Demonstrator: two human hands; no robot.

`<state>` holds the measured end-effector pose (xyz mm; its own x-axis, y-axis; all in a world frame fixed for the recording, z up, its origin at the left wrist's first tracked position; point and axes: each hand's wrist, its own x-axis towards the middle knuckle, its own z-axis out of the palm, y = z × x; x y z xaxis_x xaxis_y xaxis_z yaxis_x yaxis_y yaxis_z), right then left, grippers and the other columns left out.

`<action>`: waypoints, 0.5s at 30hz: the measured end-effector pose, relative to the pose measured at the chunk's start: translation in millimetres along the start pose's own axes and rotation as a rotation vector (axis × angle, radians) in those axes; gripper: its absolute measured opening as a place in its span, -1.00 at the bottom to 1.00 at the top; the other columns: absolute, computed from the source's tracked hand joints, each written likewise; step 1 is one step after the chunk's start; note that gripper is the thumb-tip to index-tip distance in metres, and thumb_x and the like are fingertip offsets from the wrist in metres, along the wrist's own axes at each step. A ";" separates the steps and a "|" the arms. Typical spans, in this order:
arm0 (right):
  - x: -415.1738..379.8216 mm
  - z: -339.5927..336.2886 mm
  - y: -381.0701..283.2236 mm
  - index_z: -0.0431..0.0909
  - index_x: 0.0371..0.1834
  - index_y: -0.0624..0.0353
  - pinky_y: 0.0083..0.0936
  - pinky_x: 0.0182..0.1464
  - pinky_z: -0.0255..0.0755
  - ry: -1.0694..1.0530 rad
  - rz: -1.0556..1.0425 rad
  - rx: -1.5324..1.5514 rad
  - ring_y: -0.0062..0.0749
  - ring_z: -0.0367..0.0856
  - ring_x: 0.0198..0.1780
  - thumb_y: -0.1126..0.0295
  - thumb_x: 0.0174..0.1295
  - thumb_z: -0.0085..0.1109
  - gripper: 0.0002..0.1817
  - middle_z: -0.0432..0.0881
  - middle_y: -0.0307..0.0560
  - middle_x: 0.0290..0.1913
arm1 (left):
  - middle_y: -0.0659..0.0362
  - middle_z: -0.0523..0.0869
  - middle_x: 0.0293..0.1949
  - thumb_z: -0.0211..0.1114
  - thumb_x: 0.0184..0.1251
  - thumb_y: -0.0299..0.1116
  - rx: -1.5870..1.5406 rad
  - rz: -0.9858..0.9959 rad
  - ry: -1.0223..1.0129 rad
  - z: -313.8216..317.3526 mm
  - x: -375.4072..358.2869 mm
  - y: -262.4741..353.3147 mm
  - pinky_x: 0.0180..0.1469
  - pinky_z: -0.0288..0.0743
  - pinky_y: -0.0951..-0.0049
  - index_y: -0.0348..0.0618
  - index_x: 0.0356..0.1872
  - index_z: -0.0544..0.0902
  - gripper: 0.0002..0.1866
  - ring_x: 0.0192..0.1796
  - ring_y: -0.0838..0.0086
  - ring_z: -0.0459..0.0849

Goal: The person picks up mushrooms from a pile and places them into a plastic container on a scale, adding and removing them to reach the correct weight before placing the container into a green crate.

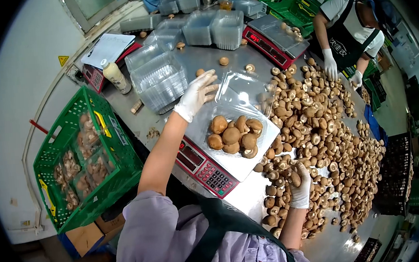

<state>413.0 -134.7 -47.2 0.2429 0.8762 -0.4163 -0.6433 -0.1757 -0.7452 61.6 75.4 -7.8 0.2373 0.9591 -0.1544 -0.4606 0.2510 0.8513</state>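
Note:
My left hand, in a white glove, has its fingers stretched out beside the raised lid of a clear plastic box. The box's tray rests on a scale and holds several brown mushrooms. My right hand, also gloved, is closed around a mushroom at the near edge of a large heap of loose mushrooms.
Stacked clear boxes stand beyond my left hand, near a white bottle. A green crate of packed mushrooms is at left. Across the heap, a gloved co-worker works near a second scale.

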 end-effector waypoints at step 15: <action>-6.6 82.5 15.0 0.43 0.07 0.33 -0.77 -0.68 0.10 -0.315 0.099 -0.665 -0.75 0.29 -0.70 0.40 0.27 0.14 -0.65 0.59 -0.19 -0.49 | 0.05 0.56 -0.02 0.26 0.27 -0.29 0.557 -0.378 0.059 -1.2 -134.8 -26.8 -0.10 0.47 0.66 -0.17 0.28 0.34 -0.44 -0.21 0.62 0.58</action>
<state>341.8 -106.1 -12.7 -0.0778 0.9120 -0.4028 -0.0515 -0.4072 -0.9119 40.9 -60.5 -10.4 0.2414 0.8283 -0.5057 0.1587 0.4804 0.8626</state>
